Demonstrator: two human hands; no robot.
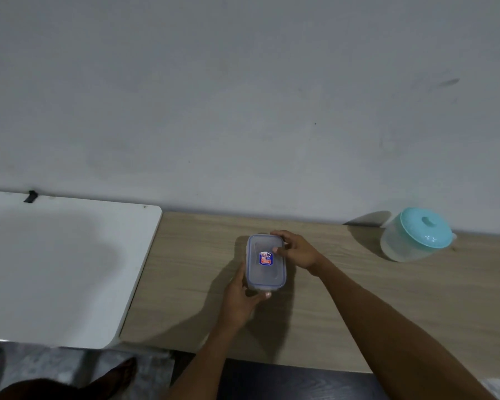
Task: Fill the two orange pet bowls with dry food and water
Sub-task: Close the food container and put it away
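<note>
Bare forearms [387, 321], left hand [240, 295], right hand [298, 252].

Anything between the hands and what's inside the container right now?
Yes: the container lid is on, covering the whole top. Left hand grips the near end, right hand the far corner; nothing sits between hands and lid. No orange bowl is in view, so that path can't be judged.

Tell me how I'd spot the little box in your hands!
Look at the wooden counter beside the white surface. Near its middle, the left hand and right hand hold a small rectangular box. Unlike the round teal-lidded tub farther right, it has a clear, blue-edged lid with a red-and-blue sticker.
</note>
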